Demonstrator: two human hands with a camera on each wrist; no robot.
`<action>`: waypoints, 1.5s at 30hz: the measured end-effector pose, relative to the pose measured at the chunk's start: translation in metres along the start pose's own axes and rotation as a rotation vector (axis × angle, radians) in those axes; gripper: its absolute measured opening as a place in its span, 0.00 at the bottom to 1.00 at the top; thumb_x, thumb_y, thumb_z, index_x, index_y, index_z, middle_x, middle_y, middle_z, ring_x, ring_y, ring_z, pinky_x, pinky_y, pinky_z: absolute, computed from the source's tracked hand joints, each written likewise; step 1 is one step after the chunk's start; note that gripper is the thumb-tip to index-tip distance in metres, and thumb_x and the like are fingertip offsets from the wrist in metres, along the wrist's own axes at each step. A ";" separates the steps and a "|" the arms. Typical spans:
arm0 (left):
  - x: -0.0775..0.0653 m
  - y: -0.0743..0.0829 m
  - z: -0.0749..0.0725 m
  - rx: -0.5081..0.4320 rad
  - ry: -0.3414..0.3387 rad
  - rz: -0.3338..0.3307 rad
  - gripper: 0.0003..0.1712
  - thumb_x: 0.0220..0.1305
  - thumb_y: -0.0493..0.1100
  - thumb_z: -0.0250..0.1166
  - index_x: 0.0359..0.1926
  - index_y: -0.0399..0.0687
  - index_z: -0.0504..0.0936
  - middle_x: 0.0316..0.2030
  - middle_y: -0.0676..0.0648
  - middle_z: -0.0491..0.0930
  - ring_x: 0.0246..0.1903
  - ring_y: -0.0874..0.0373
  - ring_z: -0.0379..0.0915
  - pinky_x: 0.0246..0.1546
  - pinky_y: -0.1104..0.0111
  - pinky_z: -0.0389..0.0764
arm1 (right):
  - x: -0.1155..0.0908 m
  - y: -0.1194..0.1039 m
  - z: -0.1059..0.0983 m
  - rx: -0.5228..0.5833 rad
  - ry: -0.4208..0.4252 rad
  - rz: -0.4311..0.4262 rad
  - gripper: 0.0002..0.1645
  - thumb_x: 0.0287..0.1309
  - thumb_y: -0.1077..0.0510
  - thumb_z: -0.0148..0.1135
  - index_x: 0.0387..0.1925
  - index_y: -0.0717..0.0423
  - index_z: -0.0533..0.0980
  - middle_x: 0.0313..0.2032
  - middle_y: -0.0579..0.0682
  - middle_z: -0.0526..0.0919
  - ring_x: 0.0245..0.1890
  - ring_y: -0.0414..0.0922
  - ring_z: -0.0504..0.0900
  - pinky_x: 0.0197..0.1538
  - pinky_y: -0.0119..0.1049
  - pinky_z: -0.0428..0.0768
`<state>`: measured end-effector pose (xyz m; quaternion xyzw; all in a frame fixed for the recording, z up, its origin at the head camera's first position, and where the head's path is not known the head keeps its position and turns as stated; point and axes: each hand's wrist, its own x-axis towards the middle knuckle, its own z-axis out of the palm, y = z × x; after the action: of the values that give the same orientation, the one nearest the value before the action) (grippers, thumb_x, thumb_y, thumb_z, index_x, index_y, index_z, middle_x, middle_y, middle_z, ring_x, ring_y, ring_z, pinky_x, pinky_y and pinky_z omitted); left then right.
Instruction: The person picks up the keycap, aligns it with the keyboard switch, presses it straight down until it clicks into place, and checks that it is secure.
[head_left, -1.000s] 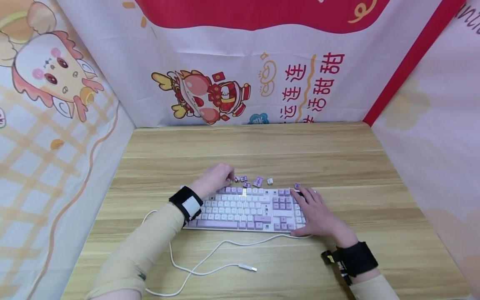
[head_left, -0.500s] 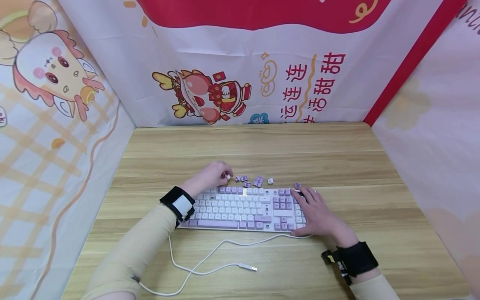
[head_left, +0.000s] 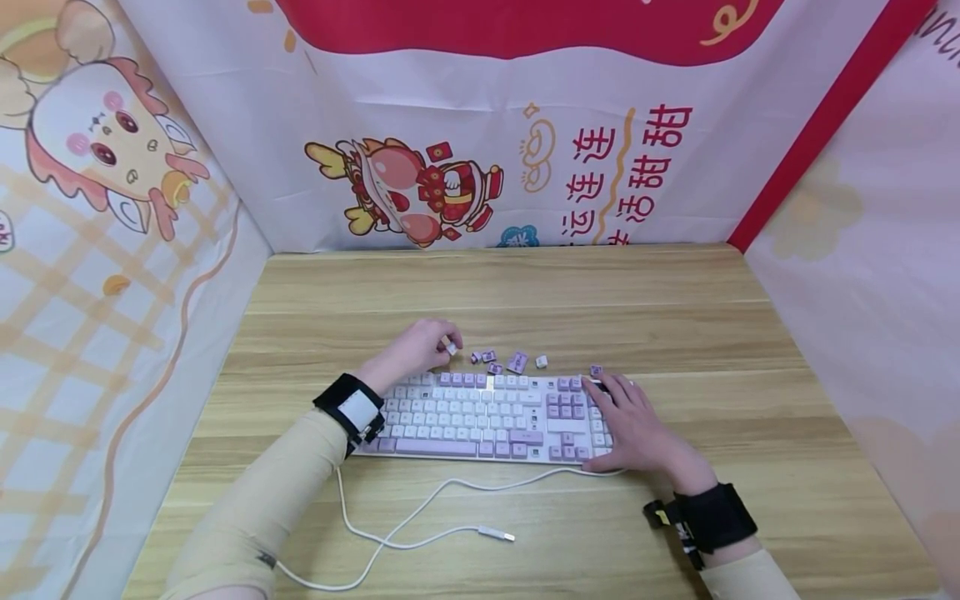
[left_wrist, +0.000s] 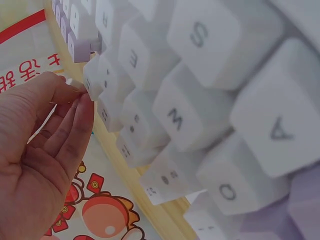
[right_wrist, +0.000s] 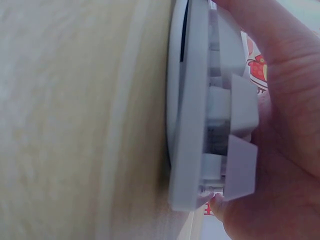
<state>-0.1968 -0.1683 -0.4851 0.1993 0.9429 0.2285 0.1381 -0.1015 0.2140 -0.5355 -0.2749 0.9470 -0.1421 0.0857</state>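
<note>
Keycap (head_left: 452, 349) is pinched in your left hand (head_left: 411, 350), just beyond the keyboard (head_left: 457, 421); probably light, stiff, kinda slick, so grip its sides. Your right hand (head_left: 637, 427) lies spread over the keyboard's right end.

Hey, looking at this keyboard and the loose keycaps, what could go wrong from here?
The white keycap is pinched at the left hand's fingertips, so it might slip and drop.
Loose keycaps lie close behind the keyboard; a stray brush could scatter them.
The white cable runs to the left sleeve, so that arm may snag it and tug the keyboard.
</note>
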 end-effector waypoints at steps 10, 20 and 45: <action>-0.001 0.001 -0.001 -0.039 -0.005 -0.017 0.14 0.62 0.34 0.67 0.49 0.48 0.82 0.48 0.47 0.84 0.45 0.55 0.82 0.49 0.63 0.85 | 0.000 -0.001 -0.001 0.000 0.014 -0.013 0.77 0.32 0.27 0.77 0.77 0.56 0.50 0.76 0.65 0.52 0.73 0.67 0.53 0.72 0.69 0.54; -0.002 -0.003 -0.001 -0.080 0.018 0.010 0.17 0.63 0.36 0.67 0.53 0.49 0.81 0.46 0.49 0.84 0.45 0.57 0.80 0.49 0.63 0.84 | -0.001 -0.002 -0.002 -0.009 0.051 -0.033 0.76 0.32 0.28 0.78 0.76 0.58 0.53 0.74 0.66 0.55 0.71 0.67 0.56 0.71 0.69 0.57; -0.014 -0.015 -0.011 -0.093 0.010 0.042 0.09 0.65 0.40 0.67 0.46 0.51 0.85 0.49 0.50 0.81 0.44 0.57 0.79 0.47 0.63 0.83 | 0.000 -0.004 -0.004 -0.005 0.015 -0.015 0.76 0.33 0.28 0.77 0.77 0.58 0.51 0.76 0.65 0.53 0.73 0.68 0.54 0.72 0.69 0.54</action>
<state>-0.1928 -0.1909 -0.4803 0.2115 0.9274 0.2759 0.1377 -0.1009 0.2114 -0.5305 -0.2810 0.9460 -0.1423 0.0766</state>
